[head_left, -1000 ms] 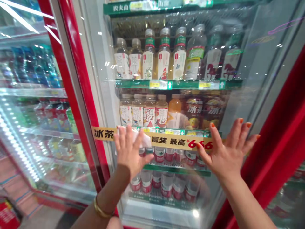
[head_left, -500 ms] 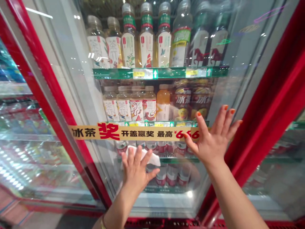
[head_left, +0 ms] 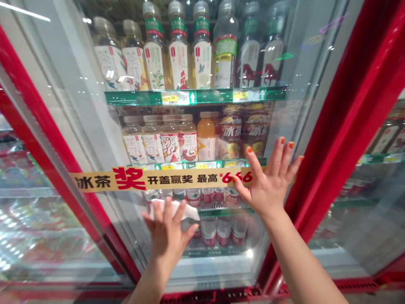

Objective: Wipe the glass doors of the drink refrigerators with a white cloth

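My left hand [head_left: 168, 234] lies with fingers spread over a white cloth [head_left: 186, 212], pressing it against the glass door [head_left: 196, 268] of a drinks cooler. The cloth shows above and to the right of my fingers; its exact kind is unclear. My right hand [head_left: 270, 190], fingers spread and orange nails showing, rests flat on the same glass with nothing in it. Its thumb overlaps the right end of a yellow sticker strip [head_left: 171, 179] with large red and black characters. The cloth sits just below that strip.
Behind the glass, bottles [head_left: 202, 63] line a green-edged upper shelf [head_left: 133, 98]. Smaller bottles [head_left: 206, 137] stand on the shelf below, and cups [head_left: 209, 232] lower down. Red door frames [head_left: 329, 147] run along both sides, with neighbouring coolers beyond.
My view has shifted, so the cooler and both hands appear farther left. Against the glass, my hands and the cloth stay in nearly the same places.
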`<state>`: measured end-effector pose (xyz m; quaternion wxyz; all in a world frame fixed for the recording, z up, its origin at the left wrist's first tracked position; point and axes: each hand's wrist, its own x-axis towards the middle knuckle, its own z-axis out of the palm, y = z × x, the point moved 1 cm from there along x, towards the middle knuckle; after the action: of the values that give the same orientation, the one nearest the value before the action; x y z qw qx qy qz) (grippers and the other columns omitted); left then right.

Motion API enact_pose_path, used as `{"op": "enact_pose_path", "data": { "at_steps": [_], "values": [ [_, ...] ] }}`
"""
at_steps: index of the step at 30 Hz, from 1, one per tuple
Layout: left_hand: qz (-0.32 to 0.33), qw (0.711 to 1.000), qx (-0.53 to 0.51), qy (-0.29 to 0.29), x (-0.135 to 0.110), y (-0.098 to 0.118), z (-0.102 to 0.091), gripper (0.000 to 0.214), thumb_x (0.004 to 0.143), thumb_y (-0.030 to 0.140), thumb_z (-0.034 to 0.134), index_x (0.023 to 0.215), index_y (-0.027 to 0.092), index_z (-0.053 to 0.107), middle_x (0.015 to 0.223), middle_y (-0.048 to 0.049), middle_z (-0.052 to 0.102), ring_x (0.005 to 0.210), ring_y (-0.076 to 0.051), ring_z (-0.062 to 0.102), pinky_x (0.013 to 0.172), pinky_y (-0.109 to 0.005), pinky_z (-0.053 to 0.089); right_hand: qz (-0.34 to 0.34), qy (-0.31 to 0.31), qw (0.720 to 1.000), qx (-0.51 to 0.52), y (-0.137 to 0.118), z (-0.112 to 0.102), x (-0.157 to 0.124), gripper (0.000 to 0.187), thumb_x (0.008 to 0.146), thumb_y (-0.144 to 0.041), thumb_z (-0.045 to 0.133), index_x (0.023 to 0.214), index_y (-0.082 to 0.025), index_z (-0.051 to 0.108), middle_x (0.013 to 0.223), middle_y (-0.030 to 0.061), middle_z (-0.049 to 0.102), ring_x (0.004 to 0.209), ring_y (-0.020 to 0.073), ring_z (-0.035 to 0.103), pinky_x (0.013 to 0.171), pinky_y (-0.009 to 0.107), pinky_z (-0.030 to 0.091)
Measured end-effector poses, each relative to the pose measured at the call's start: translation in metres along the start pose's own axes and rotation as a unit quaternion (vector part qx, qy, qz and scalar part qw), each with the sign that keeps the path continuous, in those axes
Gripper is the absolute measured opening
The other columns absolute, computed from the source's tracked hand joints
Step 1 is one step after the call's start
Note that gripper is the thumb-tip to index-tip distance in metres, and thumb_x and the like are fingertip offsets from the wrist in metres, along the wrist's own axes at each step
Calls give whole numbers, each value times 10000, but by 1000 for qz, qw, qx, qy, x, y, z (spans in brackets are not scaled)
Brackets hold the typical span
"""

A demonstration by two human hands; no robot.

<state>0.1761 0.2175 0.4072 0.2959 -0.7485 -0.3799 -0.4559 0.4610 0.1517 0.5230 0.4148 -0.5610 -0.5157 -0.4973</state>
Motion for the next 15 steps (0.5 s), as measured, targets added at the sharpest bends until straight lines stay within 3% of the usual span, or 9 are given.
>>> {"op": "enact_pose_path", "data": {
  "at_steps": [2, 4, 5, 7, 10, 11, 13, 15],
  "values": [
    [-91, 996, -22, 3, 15, -20, -9, 916, 1071, 503, 555, 1797, 329, 25, 1892, -106, -135, 1751, -484, -115, 1357, -840, -41, 8, -8, 1000, 4, -1, 0, 1, 862, 946, -692, 696, 1711, -362, 472, 1925, 102, -1, 1745, 523, 130, 1309, 857, 171],
    [-141, 988, -49, 26, 40, -19, -16, 904, 1091, 570, 477, 1797, 280, -7, 1873, -131, -207, 1734, -500, -174, 1335, -864, -58, 17, -17, 1000, 3, 0, -1, 1, 843, 954, -699, 680, 1691, -327, 511, 1921, 133, 36, 1739, 535, 135, 1308, 861, 144],
    [-133, 989, -57, 38, 51, -9, -15, 915, 1087, 628, 457, 1798, 276, 1, 1872, -123, -214, 1733, -488, -191, 1341, -847, -75, 22, -23, 1000, -1, 0, -1, 1, 848, 951, -706, 680, 1686, -315, 520, 1918, 145, 52, 1736, 544, 135, 1306, 868, 124],
    [-52, 996, -54, 41, 55, 20, -6, 939, 1058, 731, 453, 1801, 311, 61, 1891, -80, -148, 1752, -426, -179, 1381, -768, -101, 25, -31, 999, -4, 1, -2, 1, 867, 939, -720, 687, 1686, -311, 522, 1915, 151, 72, 1731, 559, 133, 1301, 879, 104],
    [79, 996, -36, 15, 19, 51, 10, 887, 1055, 751, 444, 1795, 366, 141, 1906, -21, 5, 1777, -312, -124, 1419, -651, -133, 17, -26, 999, 8, 1, -3, 1, 860, 942, -715, 684, 1691, -328, 511, 1918, 126, 73, 1730, 554, 145, 1298, 881, 126],
    [79, 996, -36, 9, 4, 48, 13, 855, 1073, 704, 456, 1795, 379, 132, 1905, -14, 7, 1777, -301, -121, 1422, -655, -125, 16, -25, 1000, 11, 1, -3, 1, 851, 947, -706, 682, 1692, -333, 508, 1918, 120, 82, 1733, 545, 147, 1298, 877, 139],
    [7, 999, -42, 13, -13, 24, 10, 853, 1092, 567, 519, 1797, 394, 71, 1904, -30, -62, 1770, -354, -140, 1400, -758, -84, 23, -36, 999, 4, 0, -3, 1, 846, 944, -700, 682, 1693, -347, 505, 1912, 113, 131, 1741, 524, 136, 1302, 870, 147],
    [-98, 993, -48, 35, -4, -8, -1, 909, 1094, 458, 534, 1798, 353, -33, 1887, -100, -165, 1745, -462, -170, 1333, -890, -50, 32, -49, 998, -8, -1, -2, 1, 860, 931, -704, 691, 1694, -358, 501, 1905, 108, 171, 1747, 514, 117, 1307, 868, 137]
  ]
}}
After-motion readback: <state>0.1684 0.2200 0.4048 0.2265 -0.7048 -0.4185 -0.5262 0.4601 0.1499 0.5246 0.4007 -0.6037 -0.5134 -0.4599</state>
